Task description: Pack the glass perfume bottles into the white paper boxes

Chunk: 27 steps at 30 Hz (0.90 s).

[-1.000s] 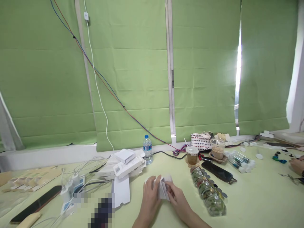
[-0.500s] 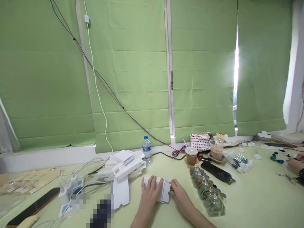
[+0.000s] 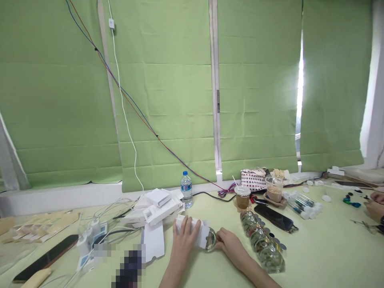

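My left hand (image 3: 183, 237) is closed over a small white cardboard box (image 3: 201, 236), its fingers across the top. From the right end of the box, beside an open flap, a round clear object (image 3: 211, 240) like a glass disc or jar sticks partway out. My right hand (image 3: 227, 245) pinches the outer edge of this round object; the fingertips are partly hidden. To the right lies a row of similar round clear pieces (image 3: 261, 242) with green and reddish contents, with several small flat discs (image 3: 276, 242) along its far side.
A pile of white boxes (image 3: 162, 210) and a water bottle (image 3: 186, 190) stand behind my left hand. Two drink cups (image 3: 242, 198) and a black phone (image 3: 274, 217) are at right. Cables and a power strip (image 3: 90, 244) lie left. Another person's hand (image 3: 375, 208) is at far right.
The round clear object now protrudes from the box's right end, where only the flap showed before. My left hand and the box have shifted a little left.
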Each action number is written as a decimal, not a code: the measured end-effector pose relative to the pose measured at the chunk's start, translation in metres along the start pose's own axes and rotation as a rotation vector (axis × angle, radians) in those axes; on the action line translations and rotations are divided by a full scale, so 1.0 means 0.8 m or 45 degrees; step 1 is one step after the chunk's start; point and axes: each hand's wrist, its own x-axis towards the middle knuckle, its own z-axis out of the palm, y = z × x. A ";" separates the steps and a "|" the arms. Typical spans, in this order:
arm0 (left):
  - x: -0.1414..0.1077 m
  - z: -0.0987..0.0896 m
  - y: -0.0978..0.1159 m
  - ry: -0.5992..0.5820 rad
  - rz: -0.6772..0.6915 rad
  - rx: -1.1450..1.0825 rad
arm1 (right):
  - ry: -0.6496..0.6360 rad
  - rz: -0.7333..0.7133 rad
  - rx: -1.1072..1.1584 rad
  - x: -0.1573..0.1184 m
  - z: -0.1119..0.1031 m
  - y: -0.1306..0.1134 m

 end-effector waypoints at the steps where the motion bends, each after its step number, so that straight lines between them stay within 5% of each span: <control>1: 0.000 -0.003 -0.006 -0.029 -0.044 0.023 | 0.006 0.001 0.003 0.001 -0.002 0.003; 5: 0.002 -0.020 -0.025 -0.070 -0.306 -0.045 | 0.015 0.017 0.009 0.004 -0.007 0.016; 11: 0.012 -0.031 -0.019 0.086 -0.705 -0.632 | 0.054 0.056 -0.021 0.006 0.003 0.021; 17: 0.007 -0.030 -0.001 -0.053 -0.529 -0.499 | 0.154 0.080 -0.115 0.003 0.002 0.007; 23: -0.003 -0.016 0.025 -0.049 -0.225 -0.232 | 0.389 -0.338 0.163 -0.006 0.014 -0.030; 27: -0.001 -0.020 0.012 0.006 -0.245 -0.199 | 0.483 -0.183 0.324 -0.001 0.005 -0.038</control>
